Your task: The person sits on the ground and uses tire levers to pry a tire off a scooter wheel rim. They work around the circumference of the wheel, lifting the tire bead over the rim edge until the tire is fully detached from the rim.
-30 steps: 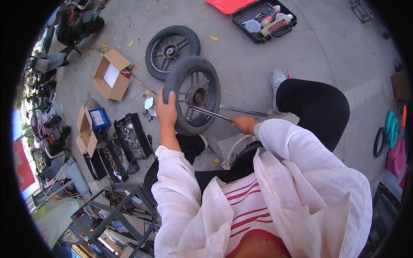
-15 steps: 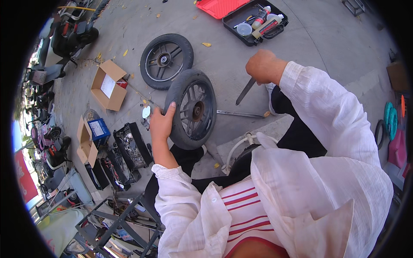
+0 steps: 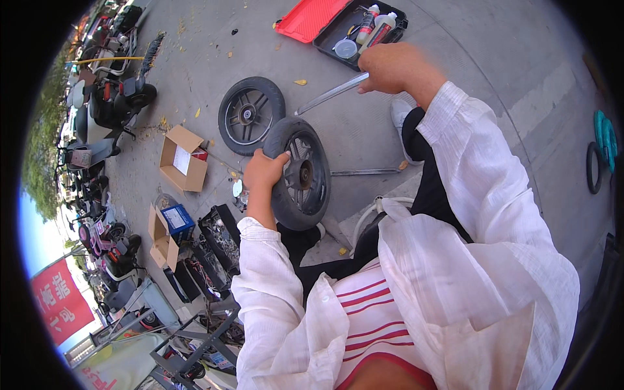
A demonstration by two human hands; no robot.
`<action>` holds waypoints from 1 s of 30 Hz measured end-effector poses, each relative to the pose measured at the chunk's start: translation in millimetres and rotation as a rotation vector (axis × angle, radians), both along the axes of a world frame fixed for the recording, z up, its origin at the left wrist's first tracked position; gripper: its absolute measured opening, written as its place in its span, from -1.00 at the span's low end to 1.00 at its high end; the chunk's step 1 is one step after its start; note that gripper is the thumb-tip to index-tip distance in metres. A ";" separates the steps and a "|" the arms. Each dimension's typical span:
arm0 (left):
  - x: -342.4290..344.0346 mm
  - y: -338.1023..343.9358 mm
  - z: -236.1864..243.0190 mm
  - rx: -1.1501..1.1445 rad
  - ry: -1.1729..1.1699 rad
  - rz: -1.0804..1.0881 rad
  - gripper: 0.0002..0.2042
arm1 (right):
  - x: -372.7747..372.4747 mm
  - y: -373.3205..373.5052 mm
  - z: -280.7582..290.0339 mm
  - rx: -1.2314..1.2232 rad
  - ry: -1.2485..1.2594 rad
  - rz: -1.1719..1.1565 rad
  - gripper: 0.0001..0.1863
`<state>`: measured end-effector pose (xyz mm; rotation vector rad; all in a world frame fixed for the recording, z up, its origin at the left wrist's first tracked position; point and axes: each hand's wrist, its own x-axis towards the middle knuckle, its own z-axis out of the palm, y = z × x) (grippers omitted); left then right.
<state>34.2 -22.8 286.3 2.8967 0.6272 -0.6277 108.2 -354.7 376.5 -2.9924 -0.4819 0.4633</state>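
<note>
left grip (image 3: pixel 264 170) clasps a wheel (image 3: pixel 305 174), right grip (image 3: pixel 392 68) a bar (image 3: pixel 333 93); red banner (image 3: pixel 63 302) lettered white.

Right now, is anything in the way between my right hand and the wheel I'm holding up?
Nothing visible is. The metal bar in your right hand spans most of the gap, its tip appearing near the top edge of the wheel. Another bar lies on the ground, off that line.
</note>
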 end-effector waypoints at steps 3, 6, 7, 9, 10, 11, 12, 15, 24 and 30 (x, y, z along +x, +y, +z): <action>9.7 -11.1 4.9 -0.023 -0.025 -0.020 -0.15 | 6.5 -8.1 3.4 0.042 -0.053 -0.060 -0.56; 7.4 -3.1 11.9 -0.267 -0.101 -0.033 -0.18 | 11.9 -13.3 -2.4 0.089 -0.090 -0.138 -0.60; 1.9 -0.5 11.5 -0.297 -0.160 -0.059 -0.20 | 14.0 -14.6 -5.4 0.116 -0.117 -0.167 -0.62; -19.9 22.1 -7.7 -0.335 -0.270 -0.094 -0.21 | 15.8 -13.7 -6.0 0.198 -0.177 -0.188 -0.64; -27.7 29.7 -15.2 -0.362 -0.323 -0.116 -0.22 | 15.7 -15.5 -6.8 0.238 -0.206 -0.189 -0.65; -36.5 26.3 -15.8 -0.492 -0.271 -0.072 -0.21 | 14.6 -17.2 -7.1 0.278 -0.233 -0.190 -0.65; -45.6 29.9 -34.3 -0.663 -0.339 -0.076 -0.19 | 13.7 -18.7 -6.8 0.293 -0.261 -0.169 -0.67; -45.8 34.2 -38.0 -0.561 -0.437 -0.188 -0.20 | 11.7 -17.4 -8.4 0.282 -0.287 -0.063 -0.69; -42.9 41.7 -61.7 -0.391 -0.543 -0.062 -0.30 | -23.3 1.3 11.1 0.127 -0.174 0.231 -0.66; -38.2 24.5 -51.4 -0.319 -0.586 -0.116 -0.35 | -30.2 24.9 5.8 0.048 -0.256 0.344 -0.73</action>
